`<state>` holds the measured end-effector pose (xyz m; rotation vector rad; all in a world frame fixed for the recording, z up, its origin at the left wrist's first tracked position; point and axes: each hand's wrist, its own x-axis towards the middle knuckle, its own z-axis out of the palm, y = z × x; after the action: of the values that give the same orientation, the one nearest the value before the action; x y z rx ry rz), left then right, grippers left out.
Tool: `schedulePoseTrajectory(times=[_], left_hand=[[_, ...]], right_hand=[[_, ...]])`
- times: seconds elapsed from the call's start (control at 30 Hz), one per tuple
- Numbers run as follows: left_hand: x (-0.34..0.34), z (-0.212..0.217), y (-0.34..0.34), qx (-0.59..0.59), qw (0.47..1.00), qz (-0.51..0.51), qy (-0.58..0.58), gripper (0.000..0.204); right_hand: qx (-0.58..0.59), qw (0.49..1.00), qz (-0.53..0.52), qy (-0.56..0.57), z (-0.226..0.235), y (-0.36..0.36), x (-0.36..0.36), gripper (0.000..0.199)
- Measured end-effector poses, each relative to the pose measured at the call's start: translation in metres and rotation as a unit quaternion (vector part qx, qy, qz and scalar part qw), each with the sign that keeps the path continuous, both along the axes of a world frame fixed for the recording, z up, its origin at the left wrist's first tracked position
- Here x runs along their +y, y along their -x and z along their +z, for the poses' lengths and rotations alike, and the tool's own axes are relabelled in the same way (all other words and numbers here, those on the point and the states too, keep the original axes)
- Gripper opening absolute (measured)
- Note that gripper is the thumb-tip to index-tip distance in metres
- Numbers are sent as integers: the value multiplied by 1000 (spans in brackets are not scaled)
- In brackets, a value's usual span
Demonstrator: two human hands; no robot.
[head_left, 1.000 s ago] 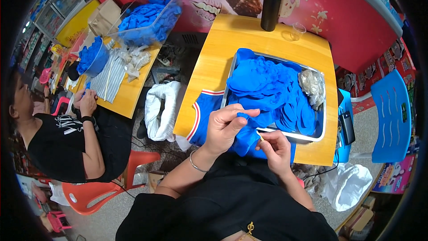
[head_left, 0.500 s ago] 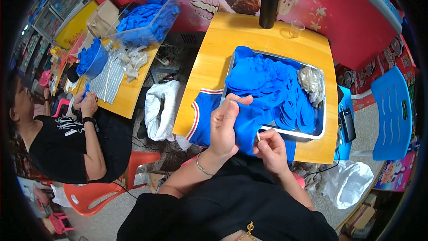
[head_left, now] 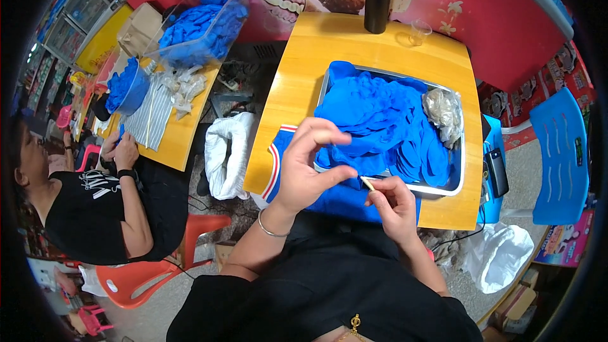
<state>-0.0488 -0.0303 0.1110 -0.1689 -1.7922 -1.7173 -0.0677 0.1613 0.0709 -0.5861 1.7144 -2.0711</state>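
My left hand (head_left: 297, 168) is raised at the near side of a metal tray (head_left: 461, 171). Its thumb and fingers curve apart, with nothing seen between them. Close beside it, my right hand (head_left: 394, 206) pinches a short, thin, pale stick (head_left: 367, 183), whose tip points toward my left thumb. Flat blue fabric pieces (head_left: 370, 111) lie heaped and overlapping in the tray. A crumpled clear plastic bag (head_left: 443, 114) rests at the tray's right end. Under my hands, a blue cloth with a red-and-white striped edge (head_left: 275, 163) covers the table's near edge.
The tray stands on a wooden table (head_left: 310, 44) with a black flask (head_left: 379, 0) and a clear cup (head_left: 419, 33). At left, a co-worker (head_left: 88, 202) handles something blue beside a bin of blue pieces (head_left: 202, 28). A white sack (head_left: 228, 155) stands between the tables.
The blue piece that hung from my left hand is no longer in it, and its fingers have spread. My right hand still pinches the stick, which now shows more fully.
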Motion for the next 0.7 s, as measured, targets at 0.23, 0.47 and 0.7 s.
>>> schedulePoseTrajectory(times=[0.23,0.47,0.7], left_hand=[[3,-12,1,27,998,-42,-30,20],[8,-12,19,-34,993,37,-107,25],[-6,-22,44,-124,974,-20,-190,6]], right_hand=[[-50,996,71,20,4,6,4,13],[-109,991,60,41,1,16,16,13],[97,973,-115,-176,0,67,48,11]])
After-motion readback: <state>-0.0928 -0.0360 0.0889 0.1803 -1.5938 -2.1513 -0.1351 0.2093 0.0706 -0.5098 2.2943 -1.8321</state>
